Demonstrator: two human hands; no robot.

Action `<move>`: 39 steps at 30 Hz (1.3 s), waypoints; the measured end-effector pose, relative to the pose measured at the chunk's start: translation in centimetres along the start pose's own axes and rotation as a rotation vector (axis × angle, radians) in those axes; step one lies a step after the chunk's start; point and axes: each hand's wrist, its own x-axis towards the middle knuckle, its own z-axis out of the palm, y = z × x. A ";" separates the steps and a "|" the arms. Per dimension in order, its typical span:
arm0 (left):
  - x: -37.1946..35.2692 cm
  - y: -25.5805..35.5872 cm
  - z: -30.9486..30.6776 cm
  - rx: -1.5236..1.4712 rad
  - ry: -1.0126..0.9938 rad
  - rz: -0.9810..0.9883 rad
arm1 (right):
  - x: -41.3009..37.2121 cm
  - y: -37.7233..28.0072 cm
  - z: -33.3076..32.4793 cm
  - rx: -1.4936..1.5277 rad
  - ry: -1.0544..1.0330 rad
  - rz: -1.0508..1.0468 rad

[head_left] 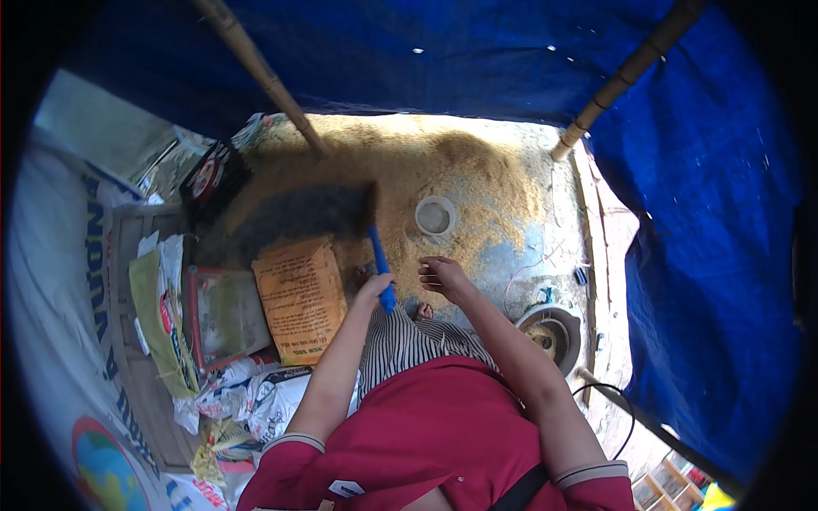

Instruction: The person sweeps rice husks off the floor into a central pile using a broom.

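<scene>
My left hand (375,288) is wrapped round the blue handle of a hand tool (378,247). Its dark head reaches forward to the right edge of a heap of dark, soil-like material (298,213); the head is blurred and its kind cannot be made out. My right hand (445,277) hovers with fingers apart and loosely bent, nothing in them. Just beyond it a round white tub (435,216) stands on the tan, husk-like loose material (490,179). An orange printed sack (300,298) lies to the left of my left hand.
A red-rimmed tray (226,315) and crumpled plastic bags (277,396) lie at the left. A black crate (215,179) stands behind them. At the right is a grey round basin (550,336). Bamboo poles (264,77) cross before a blue tarp (477,60).
</scene>
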 end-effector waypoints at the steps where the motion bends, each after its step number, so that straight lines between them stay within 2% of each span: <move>1: -0.8 0.0 0.1 0.044 0.005 0.022 | 0.1 0.1 0.0 -0.004 -0.025 -0.001; 5: -7.3 1.1 -2.0 0.060 -0.017 0.082 | 0.8 0.4 0.8 -0.034 -0.098 -0.004; 8: -10.9 0.2 -4.0 -0.108 -0.029 0.091 | 1.5 0.7 2.0 -0.061 -0.118 0.022; 12: -10.7 -0.4 -3.3 -0.108 0.052 0.172 | 1.7 1.1 4.5 -0.134 -0.189 0.049; 16: -10.7 0.0 -2.1 -0.221 0.085 0.168 | 1.2 1.5 6.3 -0.197 -0.263 0.073; 17: -10.3 0.3 -2.5 -0.147 0.130 0.196 | 1.3 1.4 7.0 -0.216 -0.279 0.079; 18: -10.6 1.3 -3.1 -0.065 0.171 0.221 | 1.5 0.9 7.8 -0.238 -0.277 0.134; 20: -11.1 3.0 -3.6 -0.118 0.138 0.202 | 1.8 0.1 9.3 -0.258 -0.265 0.196; 23: -10.5 5.2 -3.7 -0.249 0.161 0.270 | 3.5 -1.2 12.2 -0.278 -0.363 0.248; 26: -8.8 7.5 -6.3 -0.439 0.238 0.338 | 7.4 -1.6 16.9 -0.397 -0.400 0.258; 28: -8.2 8.6 -7.9 -0.397 0.349 0.401 | 6.6 -2.6 19.8 -0.299 -0.407 0.198; 29: -7.8 9.5 -9.0 -0.332 0.395 0.311 | 6.1 -3.7 21.3 -0.270 -0.522 0.249; 33: -5.5 11.4 -14.4 -0.316 0.511 0.356 | 7.4 -4.3 26.1 -0.291 -0.453 0.258; 35: -5.0 13.5 -18.4 -0.421 0.562 0.367 | 7.3 -4.8 28.6 -0.269 -0.364 0.165; 37: -3.6 15.4 -23.0 -0.740 0.526 0.373 | 7.8 -4.8 30.1 -0.292 -0.343 0.137; 39: -2.2 16.7 -28.6 -0.798 0.525 0.298 | 8.5 -4.9 30.8 -0.269 -0.334 0.152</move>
